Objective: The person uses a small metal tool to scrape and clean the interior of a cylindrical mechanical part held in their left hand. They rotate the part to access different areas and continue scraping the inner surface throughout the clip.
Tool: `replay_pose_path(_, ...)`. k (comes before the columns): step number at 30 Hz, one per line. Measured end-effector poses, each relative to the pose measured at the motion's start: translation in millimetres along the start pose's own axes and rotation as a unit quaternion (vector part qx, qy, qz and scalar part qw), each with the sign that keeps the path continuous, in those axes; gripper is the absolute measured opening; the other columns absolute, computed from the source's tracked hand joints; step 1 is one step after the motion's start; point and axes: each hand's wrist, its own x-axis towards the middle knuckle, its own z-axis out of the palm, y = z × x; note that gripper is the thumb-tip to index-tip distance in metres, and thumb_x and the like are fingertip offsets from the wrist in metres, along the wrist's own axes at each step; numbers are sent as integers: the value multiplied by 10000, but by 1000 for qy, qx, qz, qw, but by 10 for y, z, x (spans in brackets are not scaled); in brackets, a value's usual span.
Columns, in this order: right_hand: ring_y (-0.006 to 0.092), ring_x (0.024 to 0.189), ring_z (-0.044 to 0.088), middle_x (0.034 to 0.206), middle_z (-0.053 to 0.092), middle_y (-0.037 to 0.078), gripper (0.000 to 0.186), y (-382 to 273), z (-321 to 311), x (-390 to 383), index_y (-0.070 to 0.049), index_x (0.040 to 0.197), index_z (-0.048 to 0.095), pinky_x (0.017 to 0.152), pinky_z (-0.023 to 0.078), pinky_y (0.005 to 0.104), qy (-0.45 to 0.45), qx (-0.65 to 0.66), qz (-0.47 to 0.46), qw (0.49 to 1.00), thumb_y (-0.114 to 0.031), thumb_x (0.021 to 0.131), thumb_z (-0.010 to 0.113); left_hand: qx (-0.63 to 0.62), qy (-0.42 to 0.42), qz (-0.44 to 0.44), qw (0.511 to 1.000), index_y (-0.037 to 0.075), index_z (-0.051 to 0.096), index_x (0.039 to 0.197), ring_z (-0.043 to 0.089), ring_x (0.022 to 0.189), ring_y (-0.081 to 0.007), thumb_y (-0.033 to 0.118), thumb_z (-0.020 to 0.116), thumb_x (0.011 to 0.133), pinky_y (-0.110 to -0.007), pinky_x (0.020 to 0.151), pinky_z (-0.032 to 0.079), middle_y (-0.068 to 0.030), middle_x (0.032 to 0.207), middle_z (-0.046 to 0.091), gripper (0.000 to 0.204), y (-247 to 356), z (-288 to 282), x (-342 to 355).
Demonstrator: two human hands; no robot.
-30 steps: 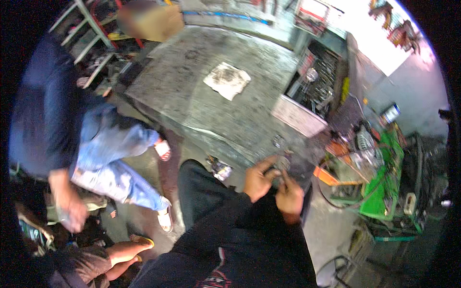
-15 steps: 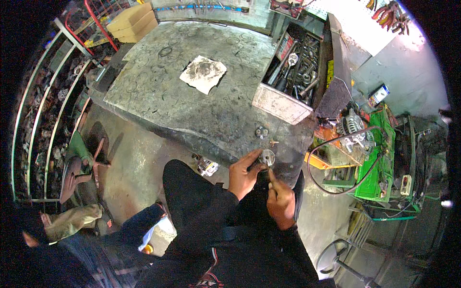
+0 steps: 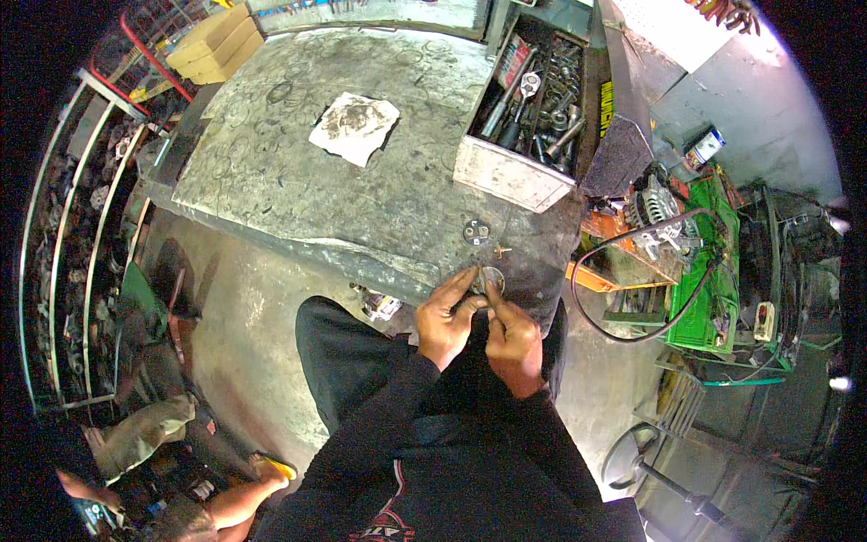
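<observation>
At the near edge of the workbench, my left hand (image 3: 444, 318) grips a small round metal part (image 3: 489, 276) by its left side. My right hand (image 3: 513, 339) is closed around a slim tool (image 3: 491, 293), whose tip lies against the part's face. Its exact kind is hidden by the fingers. Just beyond my hands, a dark round piece with small lugs (image 3: 475, 232) rests on the bench, and a small brass-coloured piece (image 3: 502, 251) lies beside it.
A metal tool box (image 3: 510, 173) with sockets and ratchets stands at the bench's right. Soiled paper (image 3: 356, 128) lies on the worn bench top (image 3: 271, 144). An alternator (image 3: 657, 212), a looping cable (image 3: 578, 289) and a green crate (image 3: 704, 307) are at right. Another person's arm (image 3: 237, 499) shows lower left.
My right hand has come up and left, closer to my left hand, and the tool has moved farther over the round part. The whole view has shifted slightly. The other person's arm has changed position.
</observation>
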Motion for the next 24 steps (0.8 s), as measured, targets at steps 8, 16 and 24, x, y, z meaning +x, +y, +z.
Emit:
replay_pose_path(8, 411, 903, 720, 1019, 719, 282, 432, -93, -40, 119, -11, 1400, 656, 795, 572, 439, -22, 24, 32, 999, -34, 971, 618, -21, -7, 11, 1000, 31, 706, 1346, 680, 1258, -305, 85, 791, 903, -375, 1076, 507, -195, 1343, 712, 454, 2, -5, 19)
replay_pose_path(16, 408, 826, 685, 931, 700, 246, 432, -30, 13, 45, -26, 1361, 681, 751, 548, 467, 30, 16, -17, 999, -6, 933, 623, -19, -17, -6, 1000, 38, 703, 1351, 662, 1298, -305, 112, 793, 908, -383, 1098, 497, -194, 1367, 700, 458, 9, -4, 48)
replay_pose_path(24, 399, 857, 710, 933, 705, 247, 463, -47, -33, -118, -56, 1367, 698, 781, 567, 448, 13, -8, 13, 1000, 36, 922, 605, -31, -5, -21, 999, 27, 707, 1345, 676, 1277, -295, 116, 800, 911, -371, 1081, 508, -203, 1350, 708, 452, -55, 41, 1)
